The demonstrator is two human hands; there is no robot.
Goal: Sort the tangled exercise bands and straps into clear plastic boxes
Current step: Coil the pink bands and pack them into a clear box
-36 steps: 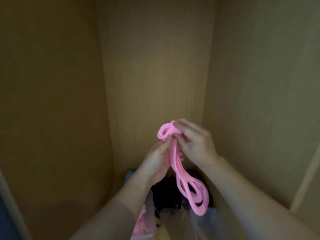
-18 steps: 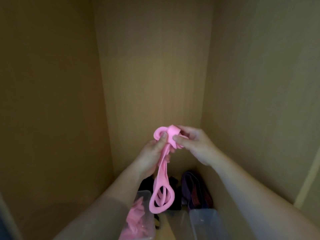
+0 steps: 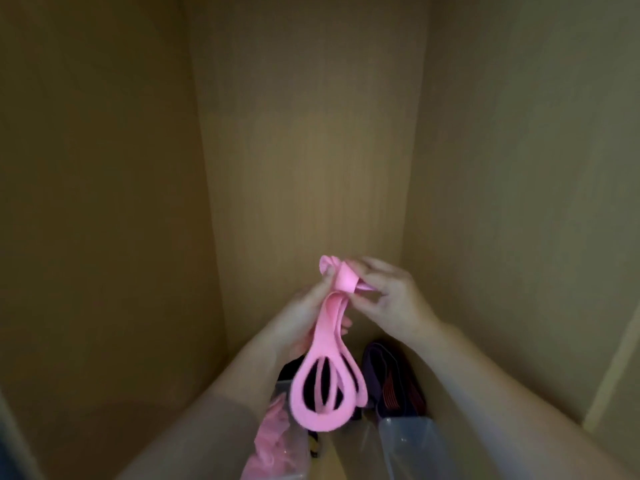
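Observation:
A pink exercise band hangs in several loops in front of me, its top twisted into a knot. My left hand grips the band just below the knot. My right hand pinches the knotted top from the right. Below the loops stands a clear plastic box holding more pink bands. A second clear box stands to its right. Dark purple straps with red stripes lie behind that box, and black straps show behind the pink loops.
I am looking into a tall wooden cabinet. Its back panel and side walls close in on three sides. The cabinet floor shows at lower left.
The pink band's hanging loops swung from right to left and now hang over the left box. Both hands shifted slightly while working the knot at the top. The purple straps came into view.

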